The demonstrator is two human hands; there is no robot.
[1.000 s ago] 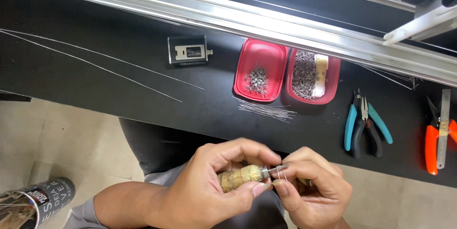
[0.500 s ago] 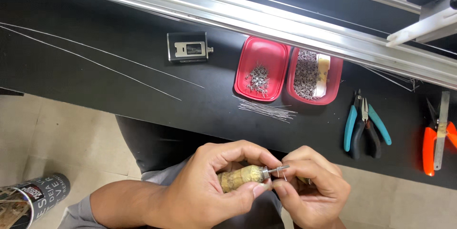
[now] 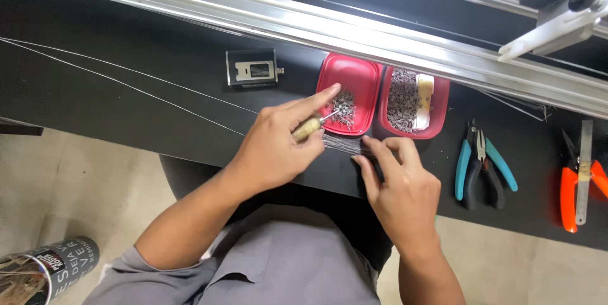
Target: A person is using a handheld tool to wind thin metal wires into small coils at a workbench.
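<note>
Head view: your left hand grips a small cork-handled tool, metal tip now poked into the left red tray of tiny metal bits; half a second ago both hands held that tool together low over your lap, so you've moved up to the table to pick up a piece. Your right hand has let go of the tool and lies flat, fingers pressing a bundle of thin wires at the table edge, holding nothing. Just right sits a second red tray with more bits and a pale block. Further out: black gauge box, blue pliers, orange cutters, long loose wires, aluminium rail. Nothing blocks the trays; your left fingers partly hide the tool tip.
</note>
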